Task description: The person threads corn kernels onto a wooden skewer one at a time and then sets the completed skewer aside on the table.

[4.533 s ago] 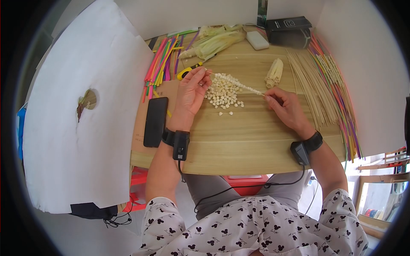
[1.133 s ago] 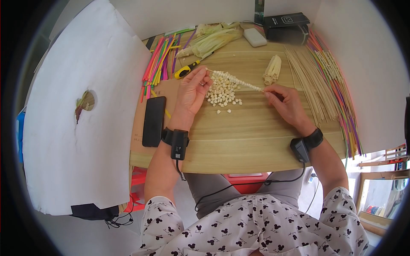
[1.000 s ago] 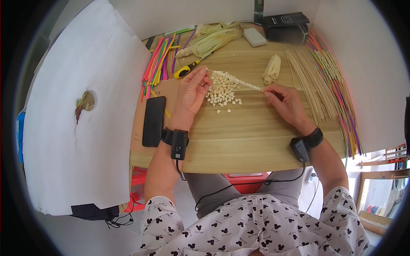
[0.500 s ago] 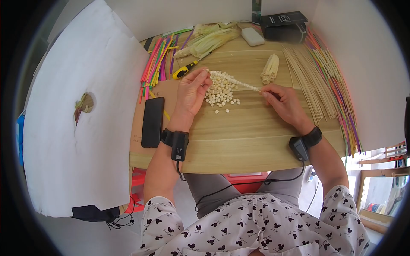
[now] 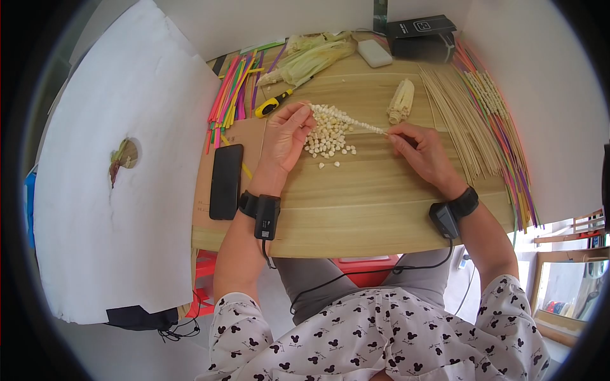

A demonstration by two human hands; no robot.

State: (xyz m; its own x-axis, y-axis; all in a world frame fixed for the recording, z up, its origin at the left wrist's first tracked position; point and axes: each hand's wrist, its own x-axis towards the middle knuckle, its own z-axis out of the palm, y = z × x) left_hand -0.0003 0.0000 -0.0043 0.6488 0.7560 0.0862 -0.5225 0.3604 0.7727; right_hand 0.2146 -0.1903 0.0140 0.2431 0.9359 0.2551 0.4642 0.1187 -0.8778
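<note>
A thin skewer of pale corn kernels [image 5: 361, 123] stretches between my two hands above the wooden table. My left hand [image 5: 288, 133] pinches its left end with thumb and fingers, beside the heap of loose kernels [image 5: 327, 138]. At the other end, my right hand [image 5: 422, 150] has thumb and fingertips closed on the skewer's tip. The kernels sit in a close row along it. Part of the heap lies behind the row and my left fingers. Two single kernels rest just in front of the heap.
A corn cob [image 5: 401, 101] lies beyond my right hand, near bare thin sticks [image 5: 460, 120] and kernel-covered sticks [image 5: 486, 95]. Corn husks [image 5: 311, 60], a yellow-black cutter [image 5: 273, 103], coloured strips [image 5: 232, 95] and a phone [image 5: 227, 182] lie left and back. White boards stand at both sides.
Almost nothing differs. Both hands hold the skewer in nearly the same place, and the view has shifted very slightly.
</note>
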